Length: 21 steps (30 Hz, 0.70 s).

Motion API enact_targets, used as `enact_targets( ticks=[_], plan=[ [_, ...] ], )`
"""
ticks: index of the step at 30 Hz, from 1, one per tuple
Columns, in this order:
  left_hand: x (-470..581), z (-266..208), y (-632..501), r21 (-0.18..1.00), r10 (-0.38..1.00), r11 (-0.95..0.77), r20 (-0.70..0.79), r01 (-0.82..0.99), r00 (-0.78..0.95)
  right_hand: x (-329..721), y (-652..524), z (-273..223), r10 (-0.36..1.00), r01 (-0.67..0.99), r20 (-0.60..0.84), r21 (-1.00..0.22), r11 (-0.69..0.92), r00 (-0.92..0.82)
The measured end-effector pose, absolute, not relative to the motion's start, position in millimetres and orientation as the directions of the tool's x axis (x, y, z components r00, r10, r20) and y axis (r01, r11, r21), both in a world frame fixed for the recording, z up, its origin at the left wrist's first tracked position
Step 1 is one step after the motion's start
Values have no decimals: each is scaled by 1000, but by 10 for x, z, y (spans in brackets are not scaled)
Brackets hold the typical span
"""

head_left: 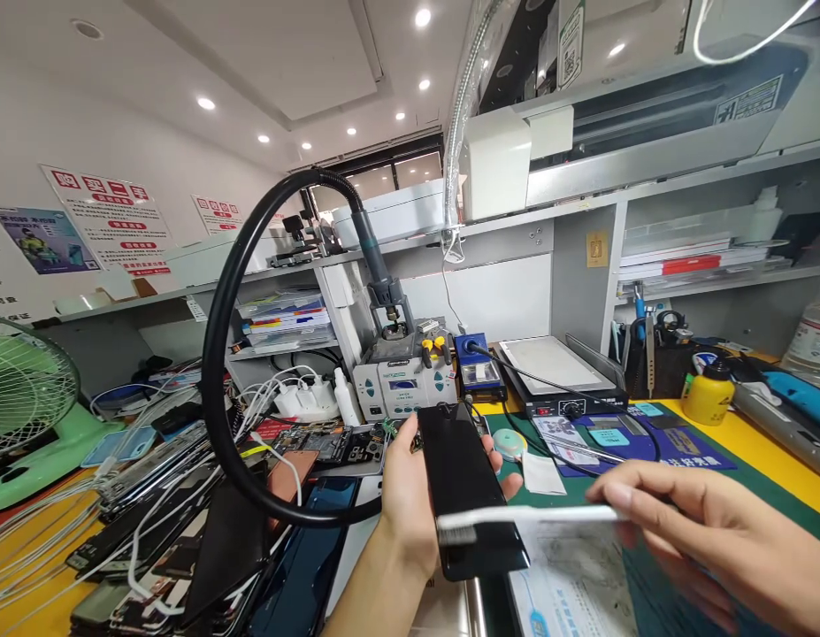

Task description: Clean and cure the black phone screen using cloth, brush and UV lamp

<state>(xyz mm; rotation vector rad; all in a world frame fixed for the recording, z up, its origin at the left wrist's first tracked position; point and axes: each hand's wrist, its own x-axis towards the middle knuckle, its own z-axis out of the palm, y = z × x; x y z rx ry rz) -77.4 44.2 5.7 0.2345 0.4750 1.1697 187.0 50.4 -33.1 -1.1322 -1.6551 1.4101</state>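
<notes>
My left hand (pixel 410 504) is wrapped round a black smartphone (pixel 466 478), its fingertips showing past the far edge. The phone's glossy dark face is turned up toward me. In my right hand (pixel 708 531) is the slim handle of a white toothbrush (pixel 548 514), pinched between thumb and fingers. Its bristled head lies over the lower end of the phone, slightly blurred; whether the bristles touch the glass I cannot tell. Below the phone lies a printed plastic bag (pixel 572 579) on the green mat (pixel 675 566).
A thick black hose (pixel 214 354) arches left of my hands beside a soldering station (pixel 406 387). Several phones and phone parts (pixel 230 548) with white cables crowd the left. A heating plate (pixel 555 372), a yellow bottle (pixel 708 394) and a green fan (pixel 31 407) stand around.
</notes>
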Motion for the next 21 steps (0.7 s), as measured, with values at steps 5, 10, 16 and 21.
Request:
enact_targets(
  ticks=[5,10,16,21],
  plan=[
    [-794,51,463,439,925,376,-228,-816,303,1811,582,-302,928,235,-26,-970,66,-371],
    [-773,24,453,427,927,370,-233,-825,295,1750,434,-266,873,268,-89,-962,49,-479],
    [-765,31,450,417,931,353,-246,-838,269,1772,323,-141,764,279,-198,-960,-25,-614],
    [-775,28,458,421,932,355,-227,-835,282,1732,473,-146,895,182,-91,-983,-11,-437]
  ],
)
